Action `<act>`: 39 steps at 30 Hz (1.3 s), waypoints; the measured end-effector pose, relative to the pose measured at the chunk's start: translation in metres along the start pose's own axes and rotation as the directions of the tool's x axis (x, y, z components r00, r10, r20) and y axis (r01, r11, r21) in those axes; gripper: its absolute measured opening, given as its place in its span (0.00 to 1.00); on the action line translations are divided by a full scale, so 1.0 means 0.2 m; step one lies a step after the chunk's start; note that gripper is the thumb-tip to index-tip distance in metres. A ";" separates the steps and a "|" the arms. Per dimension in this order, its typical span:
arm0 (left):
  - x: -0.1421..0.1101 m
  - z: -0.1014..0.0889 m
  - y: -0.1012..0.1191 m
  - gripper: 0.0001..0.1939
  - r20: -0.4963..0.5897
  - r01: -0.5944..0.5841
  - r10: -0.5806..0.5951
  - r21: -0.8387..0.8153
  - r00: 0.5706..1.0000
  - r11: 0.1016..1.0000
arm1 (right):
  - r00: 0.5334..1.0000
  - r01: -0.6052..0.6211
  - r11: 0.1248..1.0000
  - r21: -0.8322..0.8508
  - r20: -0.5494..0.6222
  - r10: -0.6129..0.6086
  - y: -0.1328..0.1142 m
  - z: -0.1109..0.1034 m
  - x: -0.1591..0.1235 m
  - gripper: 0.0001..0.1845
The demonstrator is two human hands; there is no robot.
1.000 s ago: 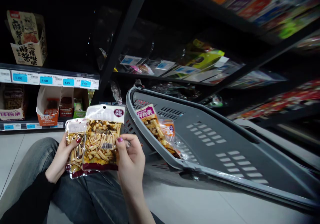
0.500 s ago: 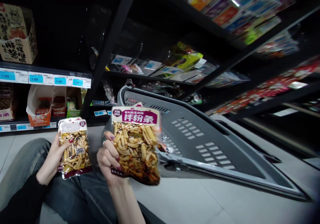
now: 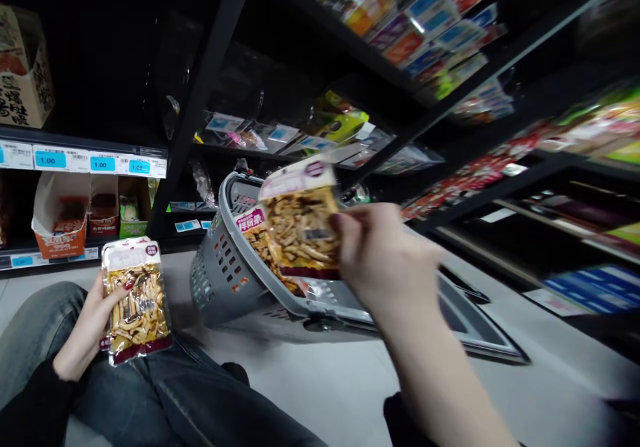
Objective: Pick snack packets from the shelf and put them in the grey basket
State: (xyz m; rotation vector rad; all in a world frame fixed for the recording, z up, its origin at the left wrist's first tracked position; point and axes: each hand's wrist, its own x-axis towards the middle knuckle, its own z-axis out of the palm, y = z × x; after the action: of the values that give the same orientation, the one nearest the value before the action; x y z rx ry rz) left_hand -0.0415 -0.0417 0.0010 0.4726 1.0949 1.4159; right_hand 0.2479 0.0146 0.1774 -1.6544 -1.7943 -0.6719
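My left hand point(image 3: 95, 324) grips see-through packets of noodle-like food point(image 3: 137, 300), with at least two layered together, above my left thigh. The thumb lies across the front one. Over the basket's opening, my right hand point(image 3: 385, 254) pinches another such packet point(image 3: 305, 227) by its right edge, thumb towards me. This packet is tilted and a little blurred. Behind and below it, partly hidden, a packet with a purple label point(image 3: 251, 220) leans inside the grey shopping basket point(image 3: 225, 274). Other contents of the basket are mostly covered by the packet and my hand.
Dark shelves with price tags point(image 3: 50, 159) stand ahead. On the lower left shelf are an orange-fronted carton point(image 3: 63, 242) and a green box point(image 3: 133, 217). Bagged goods point(image 3: 345, 124) fill shelves to the right. My bent legs point(image 3: 165, 387) are below, over a pale tiled floor point(image 3: 310, 380).
My right hand has swung right and over the basket, its packet now held by the right edge. The view has shifted right. My left hand still holds its packets.
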 end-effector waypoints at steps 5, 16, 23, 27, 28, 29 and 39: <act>0.00 0.00 0.00 0.34 0.001 -0.001 0.001 -0.009 1.000 1.000 | 0.881 0.306 0.926 -0.219 0.433 -0.189 -0.12 0.14 -0.05 0.06; 0.00 0.00 -0.02 0.34 0.033 -0.051 0.052 -0.028 0.998 0.998 | 0.912 0.182 0.964 -0.194 0.399 -0.092 -0.24 0.10 -0.03 0.13; 0.00 0.01 -0.02 0.34 0.068 -0.076 0.079 -0.044 0.995 0.996 | 0.805 -0.265 0.798 0.541 0.580 -0.126 -0.62 0.26 -0.43 0.13; 0.00 0.01 -0.02 0.32 0.067 -0.096 0.098 -0.035 0.993 0.995 | 0.660 -0.531 0.559 0.637 0.725 -0.199 -0.71 0.46 -0.58 0.11; 0.00 0.01 -0.02 0.32 0.069 -0.096 0.098 -0.028 0.993 0.995 | 0.659 -0.558 0.511 0.653 0.724 -0.206 -0.71 0.48 -0.59 0.11; 0.00 0.01 -0.02 0.31 0.071 -0.097 0.098 -0.019 0.993 0.995 | 0.663 -0.575 0.474 0.667 0.719 -0.207 -0.71 0.50 -0.60 0.10; 0.05 -0.02 -0.03 0.26 0.048 -0.118 0.122 -0.072 0.991 0.990 | 0.792 -0.605 0.180 0.775 0.610 0.034 -0.63 0.45 -0.57 0.10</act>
State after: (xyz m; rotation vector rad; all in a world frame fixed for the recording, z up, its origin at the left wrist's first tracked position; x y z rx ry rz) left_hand -0.0432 -0.0353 -0.0086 0.5295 0.9858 1.5335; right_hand 0.1183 -0.0113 0.0359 -1.1725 -1.4122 1.0583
